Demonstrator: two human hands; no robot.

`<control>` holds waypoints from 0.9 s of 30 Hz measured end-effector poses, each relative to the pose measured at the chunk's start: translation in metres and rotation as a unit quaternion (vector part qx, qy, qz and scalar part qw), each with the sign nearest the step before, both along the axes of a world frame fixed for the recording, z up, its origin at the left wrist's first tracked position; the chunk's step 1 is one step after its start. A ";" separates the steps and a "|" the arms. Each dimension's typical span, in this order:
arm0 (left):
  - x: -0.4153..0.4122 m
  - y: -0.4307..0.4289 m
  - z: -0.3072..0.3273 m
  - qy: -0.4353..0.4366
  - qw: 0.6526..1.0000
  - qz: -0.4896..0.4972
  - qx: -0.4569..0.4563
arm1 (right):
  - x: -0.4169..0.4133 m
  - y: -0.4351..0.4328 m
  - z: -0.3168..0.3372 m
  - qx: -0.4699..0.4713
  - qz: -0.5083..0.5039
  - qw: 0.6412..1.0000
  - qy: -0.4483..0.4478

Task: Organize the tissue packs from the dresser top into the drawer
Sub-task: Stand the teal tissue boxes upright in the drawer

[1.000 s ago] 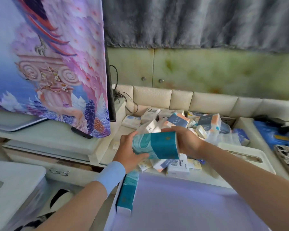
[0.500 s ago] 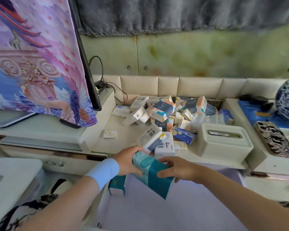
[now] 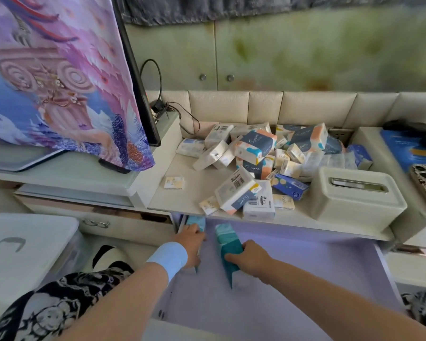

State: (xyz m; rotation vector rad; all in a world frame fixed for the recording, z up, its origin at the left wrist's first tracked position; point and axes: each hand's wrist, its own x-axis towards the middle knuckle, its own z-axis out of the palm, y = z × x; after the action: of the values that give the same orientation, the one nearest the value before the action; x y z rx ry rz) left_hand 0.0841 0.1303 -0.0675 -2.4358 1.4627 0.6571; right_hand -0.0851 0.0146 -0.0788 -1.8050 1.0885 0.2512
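Right hand (image 3: 250, 257): grip wrapped round a teal tissue pack (image 3: 225, 238), which stands on edge on the drawer (image 3: 305, 267) liner, likely to be slid left and build a row. Left hand (image 3: 191, 242) lies on the second teal pack (image 3: 196, 221), which sits against the drawer's left wall. It's probably steadying that pack as a stop; clasping or just pressing, cannot tell. Further back, on the dresser surface (image 3: 178, 201), the pile of tissue packs (image 3: 256, 163) sits jumbled beside a cream tissue box (image 3: 354, 195). I judge most of the job is left.

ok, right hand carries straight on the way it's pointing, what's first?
Beyond the teal pack the right hand grips, likely the left hand on the second teal pack; depth unclear.
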 end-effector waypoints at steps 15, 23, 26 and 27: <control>0.009 0.010 -0.001 -0.051 0.994 -0.095 0.028 | 0.036 0.023 -0.008 0.189 -0.072 0.961 -0.186; 0.006 0.000 -0.005 -0.084 0.993 -0.079 -0.002 | 0.037 0.009 0.011 0.023 0.102 0.991 -0.082; 0.003 -0.011 0.012 -0.065 0.992 -0.074 0.076 | 0.037 -0.002 0.033 -0.180 0.167 0.969 -0.034; 0.003 -0.015 0.022 -0.053 0.992 -0.070 0.089 | 0.034 -0.006 0.044 -0.239 0.178 0.954 -0.037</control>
State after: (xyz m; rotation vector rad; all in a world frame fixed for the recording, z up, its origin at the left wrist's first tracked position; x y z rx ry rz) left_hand 0.0871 0.1151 -0.0453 -2.1770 1.4510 0.5928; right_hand -0.0509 0.0088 -0.0344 -2.4263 0.8061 0.1354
